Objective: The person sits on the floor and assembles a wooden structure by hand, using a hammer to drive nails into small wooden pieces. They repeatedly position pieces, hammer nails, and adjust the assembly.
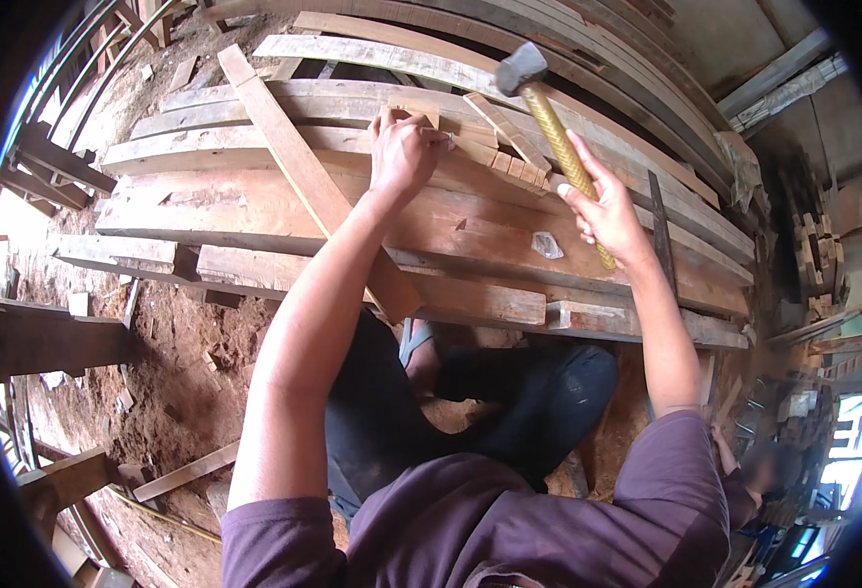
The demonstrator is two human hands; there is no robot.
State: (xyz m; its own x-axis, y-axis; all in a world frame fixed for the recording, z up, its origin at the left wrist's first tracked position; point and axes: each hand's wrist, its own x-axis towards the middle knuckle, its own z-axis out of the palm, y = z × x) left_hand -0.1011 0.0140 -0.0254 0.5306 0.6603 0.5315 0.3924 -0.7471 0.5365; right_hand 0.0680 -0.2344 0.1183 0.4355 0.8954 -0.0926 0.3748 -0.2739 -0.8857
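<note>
My right hand (602, 211) is wrapped round the yellow handle of a hammer (555, 127), its dark metal head raised over the timber to the far right of my left hand. My left hand (407, 155) is closed, fingertips pinched together above a short notched wooden piece (519, 169). Whatever is between those fingers is too small to make out. A loose wooden stick (507, 132) lies slantwise beside the notched piece. Nearer to me, a small clear plastic bag (547, 245) rests on the broad plank (451, 218).
A long board (289, 147) lies slantwise across the stacked beams (196, 201), left of my left arm. A dark saw-like strip (662, 235) leans near my right wrist. Wooden frames (54, 338) stand at the left. Another person (744, 480) is at the lower right.
</note>
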